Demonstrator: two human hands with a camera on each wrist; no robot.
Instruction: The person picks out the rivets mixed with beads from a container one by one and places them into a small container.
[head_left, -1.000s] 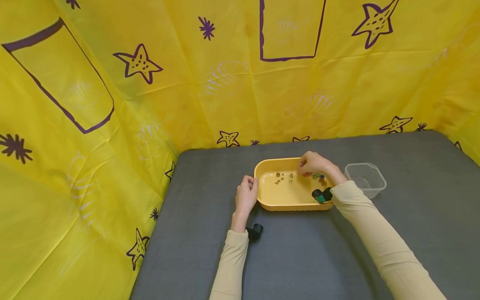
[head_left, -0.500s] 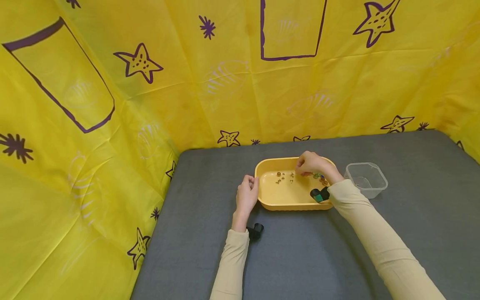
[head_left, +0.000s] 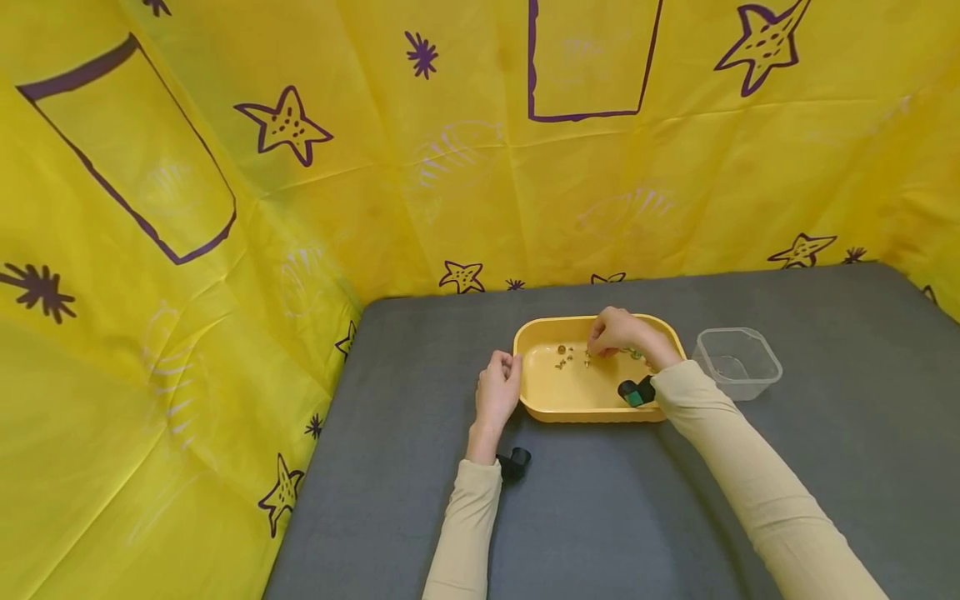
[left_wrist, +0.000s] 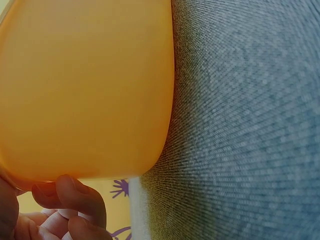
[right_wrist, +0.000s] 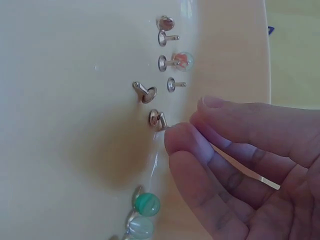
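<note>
Both hands curl at the yellow tray.

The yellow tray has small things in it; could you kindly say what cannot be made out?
Head view: the right hand hides part of the yellow tray; metal studs are too small for detail.
Left wrist view: the tray's outer wall hides its inside.
Right wrist view: the bottom edge cuts off the row of marbles.

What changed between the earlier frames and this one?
The right hand shifted slightly left inside the yellow tray, toward the metal rivets; I see nothing clearly picked up or released. The left hand stayed at the tray's left edge, and the clear container stayed in place.
</note>
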